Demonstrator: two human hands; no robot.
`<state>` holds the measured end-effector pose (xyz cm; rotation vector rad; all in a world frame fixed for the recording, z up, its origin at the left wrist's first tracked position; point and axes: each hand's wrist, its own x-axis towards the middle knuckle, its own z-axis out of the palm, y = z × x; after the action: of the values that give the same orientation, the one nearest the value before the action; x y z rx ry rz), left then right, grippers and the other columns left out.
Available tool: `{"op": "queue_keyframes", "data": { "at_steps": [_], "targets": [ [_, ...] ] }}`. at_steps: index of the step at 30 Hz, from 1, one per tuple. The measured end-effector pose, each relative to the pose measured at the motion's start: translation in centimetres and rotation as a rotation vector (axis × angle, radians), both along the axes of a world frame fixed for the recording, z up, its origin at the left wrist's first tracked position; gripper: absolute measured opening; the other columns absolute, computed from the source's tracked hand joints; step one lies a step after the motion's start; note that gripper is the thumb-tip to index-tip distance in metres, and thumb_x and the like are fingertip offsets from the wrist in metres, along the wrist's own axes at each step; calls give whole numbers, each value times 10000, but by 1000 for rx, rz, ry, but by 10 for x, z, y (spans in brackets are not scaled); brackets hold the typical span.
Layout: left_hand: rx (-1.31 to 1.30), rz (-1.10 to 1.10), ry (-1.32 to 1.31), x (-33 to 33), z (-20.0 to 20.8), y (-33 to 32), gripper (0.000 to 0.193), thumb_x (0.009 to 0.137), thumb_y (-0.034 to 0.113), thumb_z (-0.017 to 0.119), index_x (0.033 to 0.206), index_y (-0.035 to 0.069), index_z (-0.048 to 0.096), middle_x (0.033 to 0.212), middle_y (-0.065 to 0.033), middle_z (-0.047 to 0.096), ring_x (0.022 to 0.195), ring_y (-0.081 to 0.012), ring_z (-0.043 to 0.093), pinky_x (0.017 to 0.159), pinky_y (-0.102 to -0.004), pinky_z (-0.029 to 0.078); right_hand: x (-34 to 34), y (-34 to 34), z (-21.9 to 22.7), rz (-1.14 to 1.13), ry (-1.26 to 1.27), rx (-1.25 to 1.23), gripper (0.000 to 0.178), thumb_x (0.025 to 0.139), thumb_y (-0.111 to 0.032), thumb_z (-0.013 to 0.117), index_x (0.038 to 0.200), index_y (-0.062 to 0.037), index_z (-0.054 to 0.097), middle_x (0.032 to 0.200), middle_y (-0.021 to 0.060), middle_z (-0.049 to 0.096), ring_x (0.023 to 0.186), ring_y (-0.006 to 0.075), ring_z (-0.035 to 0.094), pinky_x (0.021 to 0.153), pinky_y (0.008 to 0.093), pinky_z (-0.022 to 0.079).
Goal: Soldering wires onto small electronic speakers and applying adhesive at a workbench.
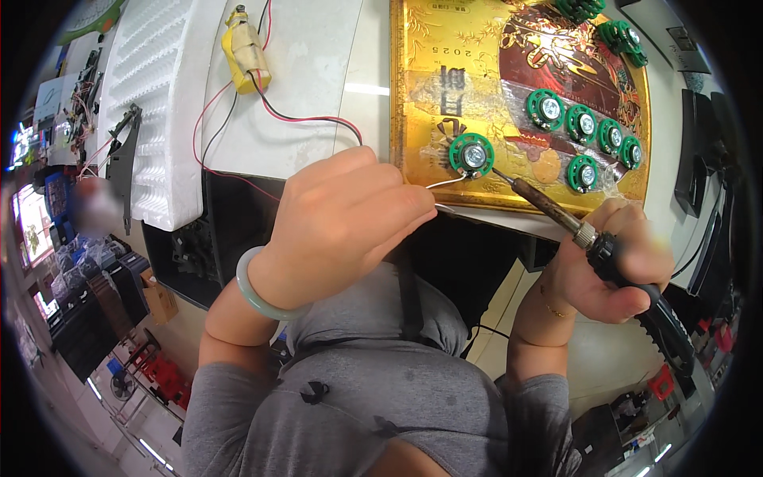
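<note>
My left hand [338, 219] is closed in a pinch on a thin white wire [447, 183], which runs from the fingertips to the lower edge of a small round speaker [474, 155] with a green frame and silver centre. A second pale end shows just below it. My right hand [596, 278] grips a soldering iron [548, 204] by its black handle. Its tip points left, close to the speaker's lower right rim; I cannot tell whether they touch. The speaker lies on a shiny gold box lid [417, 95] with dark red artwork.
More green speakers [584, 125] sit in a clear plastic strip at the right, with others stacked behind. A yellow-wrapped battery pack [246, 56] with red and black wires [310, 119] lies at the back left. Beside it stands a white foam tray [163, 119]. The table edge is close.
</note>
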<state>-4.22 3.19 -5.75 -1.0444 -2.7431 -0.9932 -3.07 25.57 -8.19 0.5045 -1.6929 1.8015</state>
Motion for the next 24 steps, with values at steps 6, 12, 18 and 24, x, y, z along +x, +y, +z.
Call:
{"op": "queue_keyframes", "data": {
  "at_steps": [6, 12, 18, 24],
  "targets": [
    [192, 144, 35, 7, -5, 9, 157, 587, 24, 715, 670, 42, 583, 557, -36, 499, 476, -164, 448, 436, -257, 339, -3, 4, -2, 39, 64, 14, 329, 853, -411, 459, 834, -84, 488, 523, -39, 278, 474, 86, 219, 437, 242, 177],
    [189, 296, -4, 15, -3, 24, 155, 587, -13, 687, 633, 45, 550, 534, -39, 479, 424, -128, 426, 397, -231, 319, -1, 1, 0, 19, 8, 6, 360, 825, -449, 486, 796, -91, 465, 509, -31, 308, 477, 98, 278, 433, 235, 220],
    [148, 294, 36, 16, -3, 27, 171, 578, 31, 682, 631, 74, 525, 527, -32, 454, 435, -165, 443, 404, -263, 331, -1, -1, -1, 64, 25, 77, 329, 848, -410, 471, 814, -82, 482, 521, -32, 292, 486, 90, 250, 428, 236, 188],
    [111, 306, 46, 18, -5, 26, 180, 585, 69, 674, 636, 86, 502, 546, -33, 452, 462, -203, 473, 415, -300, 352, -1, -4, -4, 72, 11, 99, 347, 839, -424, 482, 805, -79, 484, 526, -27, 307, 490, 94, 267, 418, 227, 197]
  ]
}}
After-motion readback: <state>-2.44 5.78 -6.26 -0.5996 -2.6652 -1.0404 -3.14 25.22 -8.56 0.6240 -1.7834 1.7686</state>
